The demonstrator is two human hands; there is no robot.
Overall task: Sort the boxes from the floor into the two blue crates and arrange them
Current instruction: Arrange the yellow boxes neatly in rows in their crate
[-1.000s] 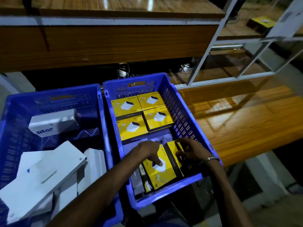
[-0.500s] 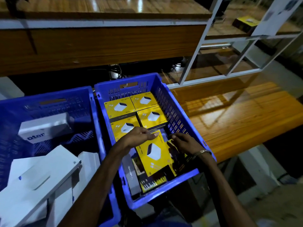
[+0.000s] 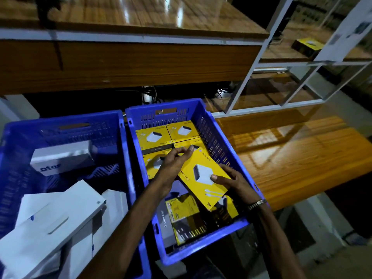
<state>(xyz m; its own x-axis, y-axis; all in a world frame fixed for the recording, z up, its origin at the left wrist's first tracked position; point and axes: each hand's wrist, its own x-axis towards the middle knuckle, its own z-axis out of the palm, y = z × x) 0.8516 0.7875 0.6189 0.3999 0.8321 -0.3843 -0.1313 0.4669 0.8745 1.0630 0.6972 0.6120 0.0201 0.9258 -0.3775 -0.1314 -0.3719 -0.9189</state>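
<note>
Both my hands hold one yellow box (image 3: 203,174) tilted above the right blue crate (image 3: 221,137). My left hand (image 3: 175,164) pinches its far top corner. My right hand (image 3: 231,182) grips its near right edge, thumb on the printed face. Several yellow boxes (image 3: 153,135) lie flat in rows at the crate's far end. More yellow and dark boxes (image 3: 185,214) stand on edge at the near end. The left blue crate (image 3: 66,125) holds several white boxes (image 3: 52,222) in a loose pile.
A wooden table edge (image 3: 128,63) runs across above the crates. A wooden bench (image 3: 298,158) lies to the right under a white metal frame (image 3: 259,63). Another yellow box (image 3: 306,45) sits on a far shelf at the top right.
The yellow box has been lifted from the crate's near end and carried toward the far rows. Both hands rose with it, the left hand shifting to its far corner.
</note>
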